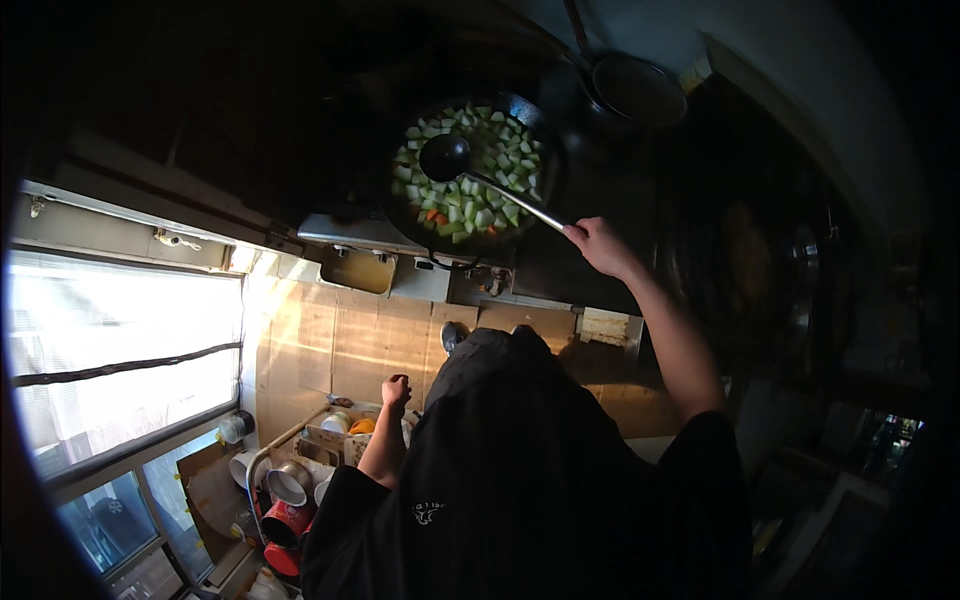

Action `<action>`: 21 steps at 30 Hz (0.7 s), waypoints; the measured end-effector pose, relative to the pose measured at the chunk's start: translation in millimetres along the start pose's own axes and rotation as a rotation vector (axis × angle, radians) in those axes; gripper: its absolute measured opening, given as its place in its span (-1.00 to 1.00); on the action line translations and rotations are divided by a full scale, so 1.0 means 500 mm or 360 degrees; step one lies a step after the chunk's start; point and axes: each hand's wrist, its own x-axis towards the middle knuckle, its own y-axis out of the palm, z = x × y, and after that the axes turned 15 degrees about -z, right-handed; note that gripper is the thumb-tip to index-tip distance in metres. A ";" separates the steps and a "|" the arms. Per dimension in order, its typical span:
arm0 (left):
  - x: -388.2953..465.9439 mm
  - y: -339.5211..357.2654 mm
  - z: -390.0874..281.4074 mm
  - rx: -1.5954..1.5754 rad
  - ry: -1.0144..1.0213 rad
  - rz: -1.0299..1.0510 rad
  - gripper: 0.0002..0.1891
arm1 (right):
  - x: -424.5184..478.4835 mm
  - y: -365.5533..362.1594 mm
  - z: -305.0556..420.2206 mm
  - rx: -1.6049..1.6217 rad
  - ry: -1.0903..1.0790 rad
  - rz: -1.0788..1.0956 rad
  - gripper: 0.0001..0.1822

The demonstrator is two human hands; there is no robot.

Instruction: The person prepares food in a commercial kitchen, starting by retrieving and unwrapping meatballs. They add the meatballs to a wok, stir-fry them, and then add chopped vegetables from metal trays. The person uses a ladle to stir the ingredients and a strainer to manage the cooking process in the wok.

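My right hand (pixel 600 247) grips the end of a long metal handle belonging to a ladle (pixel 445 157). The ladle's dark bowl is over a wok (pixel 553 161), above or touching the diced food; I cannot tell which. Pale green vegetable cubes (pixel 469 206) fill much of the wok, with a few orange pieces (pixel 436 217) among them near the front. Low at my side, my left hand (pixel 396 391) has its fingers curled in, and nothing shows in it. It is nearest to a rack (pixel 259 469) of containers.
A round strainer or pan (pixel 639 88) lies behind the wok to the right. Below the stove front is an open metal trough (pixel 358 271). Cardboard (pixel 360 337) covers the floor. White bowls (pixel 289 484) and red tins (pixel 286 523) crowd the rack beside a bright window (pixel 127 300).
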 end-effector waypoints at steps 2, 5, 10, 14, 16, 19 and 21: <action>-0.003 0.005 -0.007 -0.0011 0.0000 0.0018 -0.75 | -0.016 -0.002 0.004 0.0073 -0.0031 -0.0037 -0.57; -0.004 -0.004 0.007 -0.0020 0.0011 0.0047 -0.74 | -0.055 -0.069 -0.017 0.0144 0.0035 0.0113 -0.58; -0.047 0.013 0.009 0.0084 0.0010 0.0003 -0.75 | -0.109 -0.076 -0.037 -0.0147 0.0051 0.0097 -0.60; -0.053 -0.002 0.024 0.0203 0.0007 -0.0019 -0.74 | -0.132 -0.091 -0.045 -0.0027 -0.0002 -0.0011 -0.59; -0.046 -0.008 0.034 0.0113 -0.0010 -0.0041 -0.72 | -0.161 -0.147 -0.050 -0.0045 0.0054 0.0035 -0.59; -0.016 -0.017 0.050 0.0134 0.0003 -0.0027 -0.72 | -0.183 -0.164 -0.094 -0.0101 0.0061 0.0060 -0.58; -0.017 -0.019 0.044 0.0116 0.0006 -0.0024 -0.73 | -0.189 -0.156 -0.060 -0.0231 0.0068 0.0051 -0.58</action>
